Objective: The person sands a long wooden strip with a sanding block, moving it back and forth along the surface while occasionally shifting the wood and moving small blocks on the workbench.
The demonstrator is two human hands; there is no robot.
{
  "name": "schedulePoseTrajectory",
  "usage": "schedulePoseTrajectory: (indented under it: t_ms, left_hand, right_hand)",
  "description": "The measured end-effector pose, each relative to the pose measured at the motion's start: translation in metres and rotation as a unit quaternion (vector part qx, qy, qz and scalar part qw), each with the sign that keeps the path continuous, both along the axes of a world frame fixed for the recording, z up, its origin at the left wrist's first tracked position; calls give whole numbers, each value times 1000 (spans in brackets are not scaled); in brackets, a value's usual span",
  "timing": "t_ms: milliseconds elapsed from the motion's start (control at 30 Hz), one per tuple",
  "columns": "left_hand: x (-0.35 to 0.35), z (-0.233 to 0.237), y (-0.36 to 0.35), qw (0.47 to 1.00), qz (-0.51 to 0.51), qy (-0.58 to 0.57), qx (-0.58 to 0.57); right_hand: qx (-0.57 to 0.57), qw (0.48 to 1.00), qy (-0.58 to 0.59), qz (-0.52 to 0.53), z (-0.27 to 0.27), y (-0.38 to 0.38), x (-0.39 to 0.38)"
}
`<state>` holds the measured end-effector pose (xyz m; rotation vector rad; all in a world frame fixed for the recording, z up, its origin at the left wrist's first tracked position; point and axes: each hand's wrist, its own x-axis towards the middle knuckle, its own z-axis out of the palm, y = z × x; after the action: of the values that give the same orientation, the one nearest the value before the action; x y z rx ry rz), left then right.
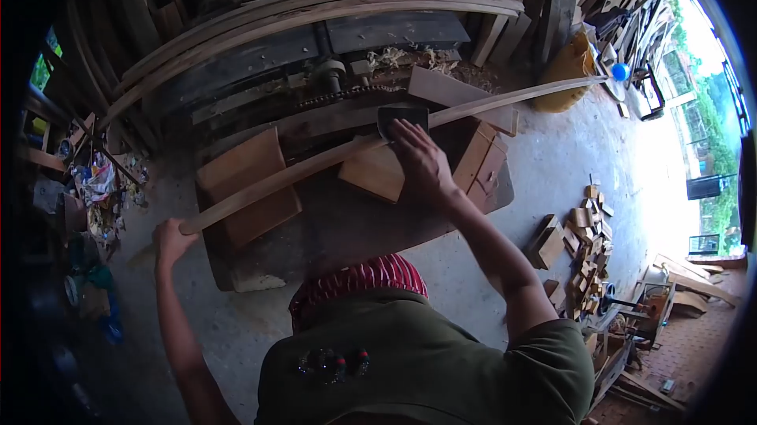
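Observation:
A long, narrow wooden strip (292, 177) runs slantwise across a dark worktable (331, 232), rising toward the right. My left hand (172, 242) is closed around its lower left end, past the table's edge. Midway along the strip, my right hand (422, 155) presses a dark square sheet that looks like sandpaper (400, 116) onto the wood, fingers laid over it; my thumb is hidden. Beneath and beside the strip lie a large wooden block (244, 163), a smaller block (374, 173) and several boards (482, 161) at the right.
Behind the table stands a dark machine (394, 35) with a chain and wood shavings; long curved strips (315, 12) rest across it. A yellow sack (566, 74) sits at the right, near heaped offcuts (587, 255) on the concrete floor (552, 149). Scraps (98, 188) lie at the left.

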<state>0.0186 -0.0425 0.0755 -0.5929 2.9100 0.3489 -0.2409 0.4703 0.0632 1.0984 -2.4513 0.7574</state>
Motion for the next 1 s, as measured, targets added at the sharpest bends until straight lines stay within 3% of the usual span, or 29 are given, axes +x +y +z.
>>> schedulePoseTrajectory:
  t_ms: [33,67,100,133,167,233,267,333,400,467,500,567,600,667,733,767,800,833,867,967,1000]
  left_hand:
    - [-1,1,-2,1000,3,-7,-7]
    - [1,2,-2,1000,10,-14,-15]
    - [1,3,-3,1000,13,-17,-16]
    - [0,3,-4,1000,8,-28,-9]
    - [-1,4,-5,999,4,-39,-2]
    - [-6,12,3,999,13,-37,-4]
    - [-4,15,7,999,13,-31,-6]
    - [-2,9,-1,999,12,-33,-13]
    - [-5,0,-6,999,4,-36,-14]
    - [-3,-1,-9,998,10,-52,-23]
    - [-4,0,-8,998,11,-57,-25]
    - [-1,-1,-6,999,-1,-35,-17]
    - [0,2,-2,999,14,-34,-4]
    - [2,8,3,999,37,-35,10]
    - [-1,9,5,998,39,-39,6]
    - [-1,10,4,998,36,-46,-1]
    - [2,7,-2,998,39,-50,-4]
    - [3,0,-8,997,38,-61,-4]
    - [1,-6,-11,997,34,-70,-2]
    - [0,-5,-7,998,22,-50,1]
    - [-1,-5,-6,999,12,-47,4]
  right_hand:
    - [10,999,-44,21,5,2,1]
    - [-9,1000,-10,-1,-17,31,-22]
    - [150,982,86,-72,-26,57,-56]
    - [203,964,102,-141,-48,91,-96]
    - [117,977,47,-172,-33,116,-112]
    - [91,955,-9,-283,-20,131,-131]
    - [92,956,-15,-277,-29,123,-125]
    - [-21,965,-183,-188,-47,97,-101]
    - [-4,999,31,-36,-35,37,-35]
    - [39,997,-68,-1,3,-3,2]
    - [28,996,-80,30,5,11,-6]
    - [73,996,-56,-18,-20,61,-44]
    - [191,974,22,-119,-19,82,-58]
    - [139,963,-92,-210,-13,113,-99]
    - [93,968,6,-232,-15,94,-90]
    - [144,974,54,-166,-17,81,-79]
    - [138,977,-33,-156,-18,51,-60]
    - [-10,997,-29,-66,-14,16,-23]
    - [9,993,-100,-55,-17,-15,-3]
    - [-23,996,-65,60,-10,-101,57]
    - [-20,997,-61,50,-11,-100,60]
